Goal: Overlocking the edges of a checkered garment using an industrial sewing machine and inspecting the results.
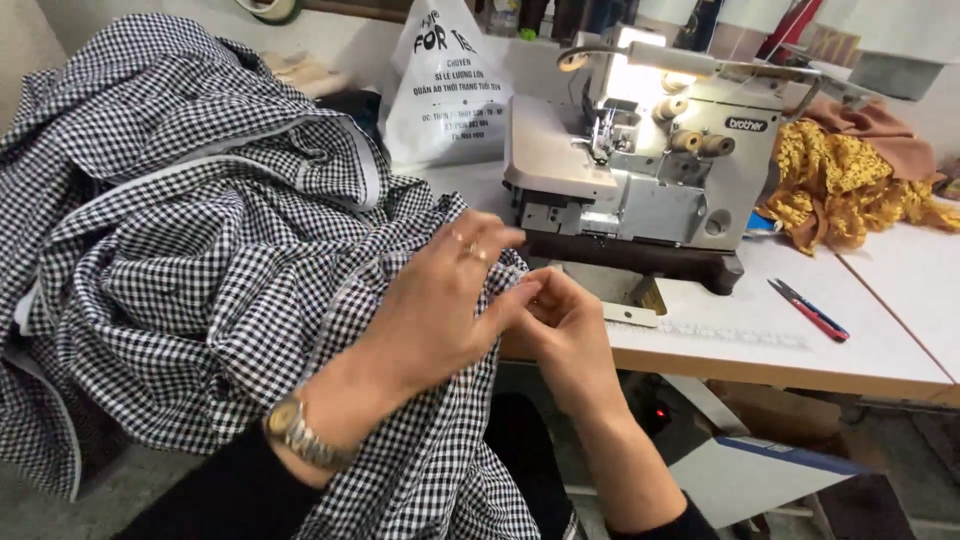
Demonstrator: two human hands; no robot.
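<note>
both hands meet at the table edge [780,362], left hand [440,300] and right hand [565,325] pinched shut on the checked fabric [200,260] piled at 9 o'clock. one sewing machine [650,165] at 12, one pair of snips [808,308] at 3, open tabletop around them.

I'm at a white worktable [880,350] w/ pale wood edge. Overlock sewing machine [650,150] sits on it, its lamp [640,55] glaring bright. White plastic bag [445,85] behind, mustard lace fabric [850,190] at right, red-blue snips [808,308] nearby. Grey floor below.
</note>
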